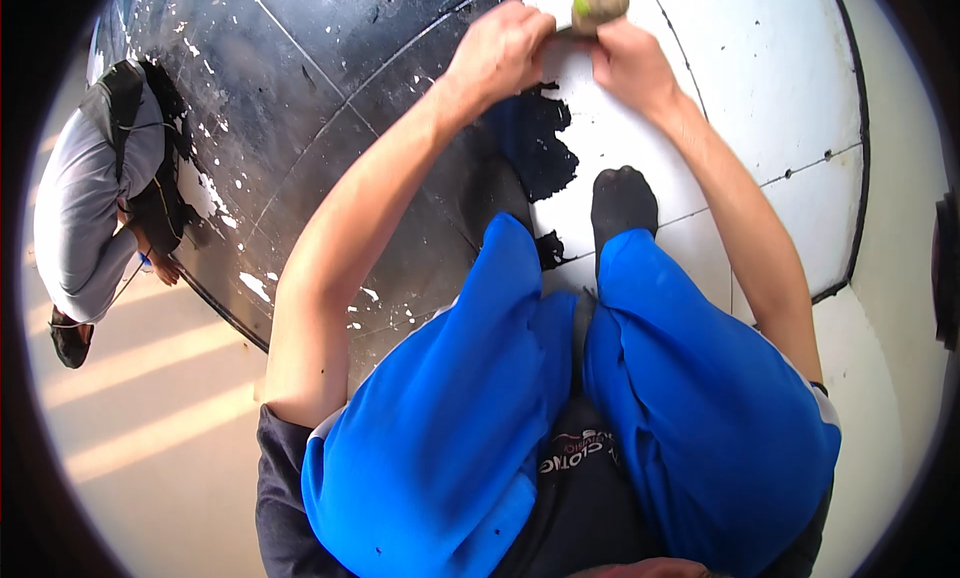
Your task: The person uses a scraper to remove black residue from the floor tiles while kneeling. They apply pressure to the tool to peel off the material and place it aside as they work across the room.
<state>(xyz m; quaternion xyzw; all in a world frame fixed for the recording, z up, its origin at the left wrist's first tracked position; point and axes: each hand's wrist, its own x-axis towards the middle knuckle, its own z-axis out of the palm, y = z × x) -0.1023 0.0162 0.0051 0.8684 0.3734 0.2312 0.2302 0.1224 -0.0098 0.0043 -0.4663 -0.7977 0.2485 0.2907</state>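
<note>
My left hand is closed at the top of the view, fingers curled round something they mostly hide. Beside it, my right hand is closed on a tool with a rounded brown and green end. A thin dark strip spans the small gap between the hands; I cannot tell whether it belongs to that tool. Both hands are low over the border between a torn-edged black coating and a white tiled surface. The coating's edge is ragged just below my hands.
My feet in dark socks stand on the surface, one on the black part and one on the white. At the left, another person in light grey clothing bends at the black part's edge. White flecks dot the coating. A dark rim bounds the white part at right.
</note>
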